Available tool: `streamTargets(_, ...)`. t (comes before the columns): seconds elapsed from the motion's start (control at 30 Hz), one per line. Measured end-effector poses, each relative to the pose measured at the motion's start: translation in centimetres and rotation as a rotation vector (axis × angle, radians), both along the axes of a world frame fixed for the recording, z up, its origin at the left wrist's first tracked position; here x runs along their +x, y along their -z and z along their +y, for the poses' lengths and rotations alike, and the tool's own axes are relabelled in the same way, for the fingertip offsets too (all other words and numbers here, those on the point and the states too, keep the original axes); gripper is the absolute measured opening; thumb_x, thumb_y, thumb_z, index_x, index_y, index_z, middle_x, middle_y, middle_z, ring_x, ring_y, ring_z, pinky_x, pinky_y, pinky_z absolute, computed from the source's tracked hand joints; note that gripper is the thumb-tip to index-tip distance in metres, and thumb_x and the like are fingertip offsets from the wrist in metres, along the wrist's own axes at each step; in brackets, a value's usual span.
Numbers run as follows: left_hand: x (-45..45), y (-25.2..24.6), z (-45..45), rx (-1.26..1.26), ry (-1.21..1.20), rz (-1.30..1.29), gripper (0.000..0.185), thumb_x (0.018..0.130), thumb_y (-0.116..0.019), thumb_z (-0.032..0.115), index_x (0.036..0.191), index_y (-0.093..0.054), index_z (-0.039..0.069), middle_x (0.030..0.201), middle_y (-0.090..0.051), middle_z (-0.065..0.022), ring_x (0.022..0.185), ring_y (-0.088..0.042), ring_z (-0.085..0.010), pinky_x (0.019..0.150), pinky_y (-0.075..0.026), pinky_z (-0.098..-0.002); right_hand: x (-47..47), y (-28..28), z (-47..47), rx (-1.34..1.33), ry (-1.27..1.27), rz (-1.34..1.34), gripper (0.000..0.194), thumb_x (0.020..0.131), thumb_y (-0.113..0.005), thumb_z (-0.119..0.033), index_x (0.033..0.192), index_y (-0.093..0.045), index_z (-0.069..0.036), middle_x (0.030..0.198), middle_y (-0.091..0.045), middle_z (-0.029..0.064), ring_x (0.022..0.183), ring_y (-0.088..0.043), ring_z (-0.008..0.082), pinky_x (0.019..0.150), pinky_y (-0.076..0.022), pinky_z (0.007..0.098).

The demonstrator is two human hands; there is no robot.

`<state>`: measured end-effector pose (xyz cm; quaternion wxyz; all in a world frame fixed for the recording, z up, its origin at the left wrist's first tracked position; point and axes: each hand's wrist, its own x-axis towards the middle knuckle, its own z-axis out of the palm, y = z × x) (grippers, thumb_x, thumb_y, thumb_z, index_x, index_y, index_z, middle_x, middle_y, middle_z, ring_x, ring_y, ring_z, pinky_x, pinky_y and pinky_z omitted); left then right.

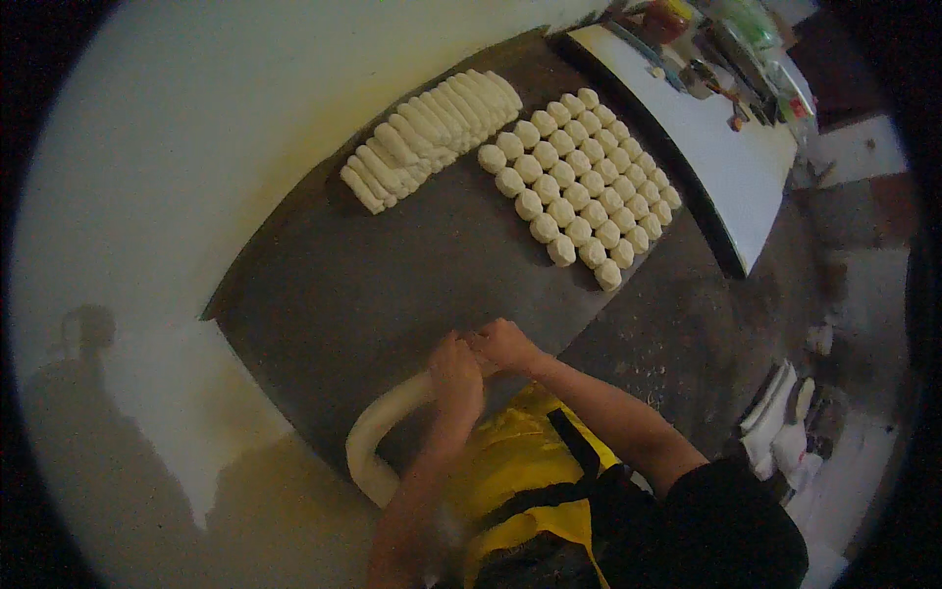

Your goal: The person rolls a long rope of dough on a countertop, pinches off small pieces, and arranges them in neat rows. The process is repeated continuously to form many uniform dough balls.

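Note:
A thick, pale dough rope (pixel 390 408) curves over the dark worktop (pixel 346 294) close to my body. My left hand (pixel 456 375) is closed around its upper end. Against the left hand's fingertips, my right hand (pixel 506 346) has its fingers curled in; whatever they may pinch is hidden. Beyond the hands, many round dough balls (pixel 578 195) stand in close rows. Left of them, against the wall side, a row of finger-shaped dough rolls (pixel 434 136) lies side by side.
A pale wall (pixel 184 147) borders the worktop on the left. At the right rises a white board (pixel 706 147) with a dark edge, holding bags and utensils (pixel 728 66). White cloths or papers (pixel 780 427) lie at the lower right. My yellow apron (pixel 515 471) touches the near edge.

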<state>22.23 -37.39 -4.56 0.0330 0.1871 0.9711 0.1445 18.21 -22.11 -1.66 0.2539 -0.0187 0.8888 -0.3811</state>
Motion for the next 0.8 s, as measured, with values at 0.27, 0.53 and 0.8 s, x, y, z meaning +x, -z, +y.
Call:
streamTargets(0.27,-4.3,-2.2,2.8,0.228,-0.133,-0.602,0.044,0.084,-0.073,0.025,0.124,-0.064,0.008,0.11,-0.072,-0.0213,0.103,-0.068,-0.0423,0.089,-0.053,-0.0527,-0.8,-0.1,1.6,0.013,0.212,0.087,0.031,0.094,-0.056,-0.026,0.09,-0.072,0.0,0.087,-0.07,0.0266,0.082,-0.067,0.0494,0.075,-0.0553,0.0561)
streamTargets(0.53,-5.3,-2.7,6.5,0.071,-0.183,-0.658,0.033,0.084,-0.074,0.036,0.102,-0.075,0.009,0.104,-0.075,-0.0189,0.097,-0.072,-0.04,0.082,-0.057,-0.0513,-0.7,-4.6,4.1,0.233,0.015,0.031,0.03,0.094,-0.058,-0.03,0.096,-0.073,-0.004,0.091,-0.074,0.0181,0.089,-0.072,0.0395,0.073,-0.0575,0.0482)
streamTargets(0.8,-6.8,-2.1,4.6,0.245,-0.153,-0.561,0.068,0.078,-0.084,0.037,0.134,-0.057,0.011,0.125,-0.065,-0.0182,0.115,-0.063,-0.0361,0.096,-0.051,-0.0456,4.0,-8.4,4.9,-0.179,0.357,0.086,0.053,0.078,-0.082,-0.027,0.123,-0.064,-0.003,0.12,-0.062,0.0221,0.107,-0.064,0.0429,0.086,-0.0554,0.0478)
